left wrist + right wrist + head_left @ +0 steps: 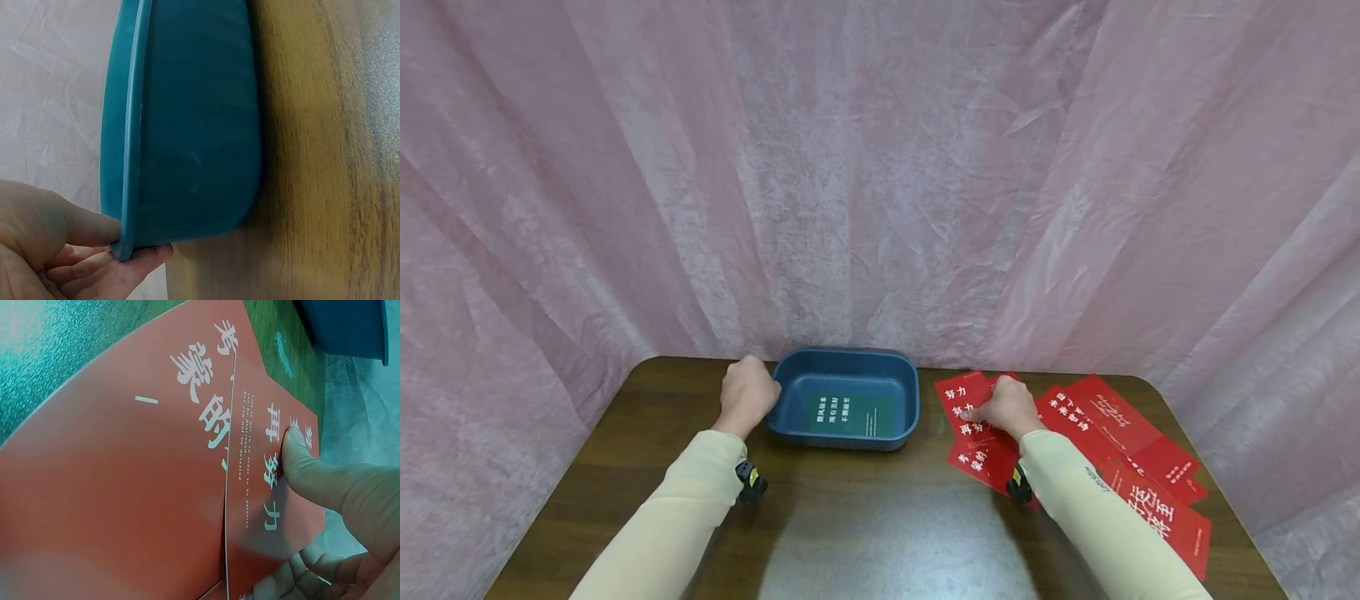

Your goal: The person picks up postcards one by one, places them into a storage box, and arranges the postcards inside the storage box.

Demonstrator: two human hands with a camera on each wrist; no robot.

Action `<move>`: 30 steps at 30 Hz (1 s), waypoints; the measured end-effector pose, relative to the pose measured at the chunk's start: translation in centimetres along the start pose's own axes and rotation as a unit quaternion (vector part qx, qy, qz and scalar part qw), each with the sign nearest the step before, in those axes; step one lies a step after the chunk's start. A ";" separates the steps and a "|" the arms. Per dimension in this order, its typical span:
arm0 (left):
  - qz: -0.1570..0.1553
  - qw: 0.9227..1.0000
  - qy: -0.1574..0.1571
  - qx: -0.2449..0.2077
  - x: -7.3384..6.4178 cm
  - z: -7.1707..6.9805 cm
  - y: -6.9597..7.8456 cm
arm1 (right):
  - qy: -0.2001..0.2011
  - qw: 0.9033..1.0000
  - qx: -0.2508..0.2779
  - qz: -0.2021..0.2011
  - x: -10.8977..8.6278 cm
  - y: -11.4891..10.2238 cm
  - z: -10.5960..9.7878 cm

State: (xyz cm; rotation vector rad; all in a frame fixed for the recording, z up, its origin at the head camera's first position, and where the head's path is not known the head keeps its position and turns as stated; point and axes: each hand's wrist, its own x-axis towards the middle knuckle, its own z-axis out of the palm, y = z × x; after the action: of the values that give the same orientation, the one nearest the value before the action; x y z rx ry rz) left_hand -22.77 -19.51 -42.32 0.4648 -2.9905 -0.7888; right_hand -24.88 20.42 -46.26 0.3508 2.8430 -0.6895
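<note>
My left hand (748, 392) pinches the left rim of a blue plastic basin (901, 417) that stands on the table. In the left wrist view the thumb lies over the basin's rim (132, 125), with the fingers beneath. A dark green card with white characters (842, 415) lies inside the basin. To the right, my right hand (1006, 407) holds a red card with white writing (265, 550), thumb pressed on its face and fingers at its far edge. Under it lies another red card (125, 487), partly covered.
Several more red cards (1180, 533) lie overlapping at the table's right side, partly behind my right sleeve. The brown wooden table (880, 517) ends at a pink curtain (880, 183) hanging along its back edge.
</note>
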 end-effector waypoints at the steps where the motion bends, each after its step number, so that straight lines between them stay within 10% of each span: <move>1: 0.002 1.000 0.002 0.000 0.0 0.0 0.0 | 0.002 1.000 -0.002 0.000 0.0 0.0 0.0; 30: 0.023 0.999 0.023 -0.003 -0.2 0.4 -0.2 | 0.074 0.989 0.063 -0.109 -0.3 0.8 -0.5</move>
State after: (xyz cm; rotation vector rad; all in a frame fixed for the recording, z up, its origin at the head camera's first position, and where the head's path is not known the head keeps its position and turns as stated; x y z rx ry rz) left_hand -22.53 -19.41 -42.77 0.4068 -2.9449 -0.7733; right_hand -24.48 21.27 -46.11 0.1116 3.0158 -0.9238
